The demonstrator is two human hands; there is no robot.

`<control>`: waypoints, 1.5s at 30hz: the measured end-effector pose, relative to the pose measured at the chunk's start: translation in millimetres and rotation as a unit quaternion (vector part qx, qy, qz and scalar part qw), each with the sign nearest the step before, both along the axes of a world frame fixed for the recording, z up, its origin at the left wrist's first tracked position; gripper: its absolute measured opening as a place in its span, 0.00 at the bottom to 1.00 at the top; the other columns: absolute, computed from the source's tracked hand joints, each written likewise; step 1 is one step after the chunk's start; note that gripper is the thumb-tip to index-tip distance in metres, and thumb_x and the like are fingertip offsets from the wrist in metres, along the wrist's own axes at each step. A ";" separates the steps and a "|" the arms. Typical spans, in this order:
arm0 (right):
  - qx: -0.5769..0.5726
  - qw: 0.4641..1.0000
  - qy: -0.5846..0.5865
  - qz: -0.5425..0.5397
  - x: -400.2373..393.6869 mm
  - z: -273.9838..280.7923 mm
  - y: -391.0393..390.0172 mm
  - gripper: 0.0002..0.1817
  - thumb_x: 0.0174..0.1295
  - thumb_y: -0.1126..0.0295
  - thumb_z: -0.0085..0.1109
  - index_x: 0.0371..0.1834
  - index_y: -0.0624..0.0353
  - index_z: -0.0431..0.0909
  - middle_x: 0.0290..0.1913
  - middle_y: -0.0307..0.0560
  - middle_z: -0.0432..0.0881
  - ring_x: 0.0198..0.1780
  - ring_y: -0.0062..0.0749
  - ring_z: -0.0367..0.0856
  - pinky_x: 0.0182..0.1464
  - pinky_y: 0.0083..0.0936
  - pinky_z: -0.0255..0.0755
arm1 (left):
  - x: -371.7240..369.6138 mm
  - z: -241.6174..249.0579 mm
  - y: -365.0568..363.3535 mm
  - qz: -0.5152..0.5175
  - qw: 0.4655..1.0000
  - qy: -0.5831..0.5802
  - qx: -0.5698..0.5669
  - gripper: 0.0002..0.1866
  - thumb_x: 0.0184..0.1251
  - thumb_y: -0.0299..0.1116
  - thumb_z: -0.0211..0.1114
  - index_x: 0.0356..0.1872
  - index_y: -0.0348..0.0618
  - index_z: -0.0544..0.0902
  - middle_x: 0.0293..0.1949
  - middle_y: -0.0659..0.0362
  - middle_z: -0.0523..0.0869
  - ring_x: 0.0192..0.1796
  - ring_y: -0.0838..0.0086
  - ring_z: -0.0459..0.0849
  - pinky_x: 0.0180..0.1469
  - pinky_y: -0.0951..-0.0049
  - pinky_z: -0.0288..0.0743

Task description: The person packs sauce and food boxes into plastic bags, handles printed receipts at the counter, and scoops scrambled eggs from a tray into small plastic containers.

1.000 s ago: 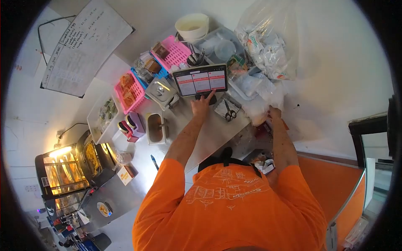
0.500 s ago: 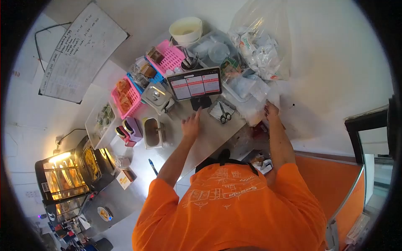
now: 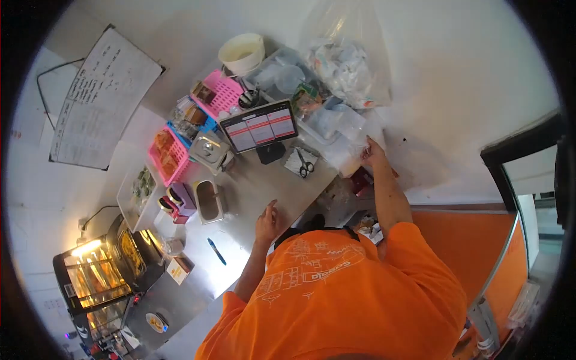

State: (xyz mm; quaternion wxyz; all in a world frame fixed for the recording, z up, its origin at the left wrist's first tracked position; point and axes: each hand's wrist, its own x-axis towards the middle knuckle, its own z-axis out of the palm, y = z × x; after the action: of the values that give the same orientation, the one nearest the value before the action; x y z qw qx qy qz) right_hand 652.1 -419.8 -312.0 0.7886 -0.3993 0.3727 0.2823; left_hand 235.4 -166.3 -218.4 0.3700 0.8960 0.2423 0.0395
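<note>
My left hand (image 3: pixel 267 223) is above the steel table near its front edge, fingers apart and nothing in it. A tablet (image 3: pixel 259 127) on a black stand is beyond it, its screen showing red and white panels. At the table's right end my right hand (image 3: pixel 372 151) touches clear plastic bags (image 3: pixel 343 150); its fingers look closed at the bags' edge, though the exact grip is too small to make out. Black scissors (image 3: pixel 305 164) lie on a small tray between the tablet and the bags. A blue pen (image 3: pixel 216 251) rests to the left.
Left of the tablet are a lidded steel container (image 3: pixel 209 150), an open steel container (image 3: pixel 209 202), a pink basket (image 3: pixel 168 157) and tape dispensers (image 3: pixel 178 203). A white bucket (image 3: pixel 242 54) and a large clear bag (image 3: pixel 354 66) are behind. A lit food warmer (image 3: pixel 96 270) stands far left.
My left hand has drawn back from the tablet's stand toward my body. My right hand remains at the plastic bags. The camera view has shifted slightly.
</note>
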 end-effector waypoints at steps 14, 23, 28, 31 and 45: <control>0.046 0.997 -0.060 -0.012 -14.0 -4.3 -12.7 0.10 0.64 0.67 0.66 0.40 0.57 0.76 0.37 0.44 0.79 0.39 0.31 0.76 0.42 0.29 0.74 | 240.4 14.3 -91.4 -0.322 0.925 -0.200 0.014 0.34 0.60 0.33 0.68 0.69 0.49 0.67 0.63 0.44 0.74 0.63 0.52 0.74 0.65 0.58 0.69; -0.007 0.958 -0.286 0.009 -14.6 169.4 -18.0 0.24 0.64 0.63 0.63 0.62 0.56 0.70 0.53 0.46 0.76 0.51 0.39 0.77 0.52 0.38 0.72 | 355.6 -77.3 -118.1 -0.189 0.977 0.092 0.013 0.44 0.58 0.47 0.70 0.74 0.49 0.60 0.67 0.43 0.72 0.67 0.48 0.72 0.69 0.50 0.64; -0.209 0.817 -0.532 0.075 -27.1 217.9 -82.1 0.16 0.61 0.75 0.58 0.53 0.64 0.75 0.57 0.53 0.78 0.58 0.47 0.78 0.58 0.50 0.75 | 336.0 -23.4 -108.5 -0.223 0.968 0.112 0.009 0.38 0.60 0.52 0.68 0.68 0.45 0.70 0.67 0.43 0.72 0.66 0.49 0.74 0.67 0.51 0.67; -0.087 0.872 -0.481 -0.005 -78.6 316.0 -68.0 0.16 0.53 0.83 0.59 0.47 0.64 0.75 0.44 0.51 0.79 0.53 0.47 0.78 0.63 0.63 0.71 | 311.4 -40.1 -116.4 -0.214 0.974 0.001 0.068 0.29 0.63 0.46 0.67 0.62 0.42 0.76 0.65 0.45 0.75 0.63 0.53 0.77 0.62 0.56 0.72; 0.387 0.668 -0.459 0.441 -158.8 362.4 40.5 0.17 0.49 0.70 0.68 0.23 0.59 0.65 0.24 0.48 0.74 0.26 0.30 0.73 0.27 0.25 0.60 | 150.3 170.0 -1.7 -0.269 0.872 -0.193 -0.359 0.37 0.56 0.41 0.76 0.65 0.40 0.71 0.50 0.55 0.84 0.53 0.72 0.80 0.61 0.65 0.72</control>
State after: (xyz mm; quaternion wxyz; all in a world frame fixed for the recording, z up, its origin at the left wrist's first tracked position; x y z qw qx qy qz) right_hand 493.4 -379.4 50.4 0.7273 -0.2553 -0.3982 0.4973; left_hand 385.7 -168.1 -48.4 0.7019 0.7066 -0.0873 0.0207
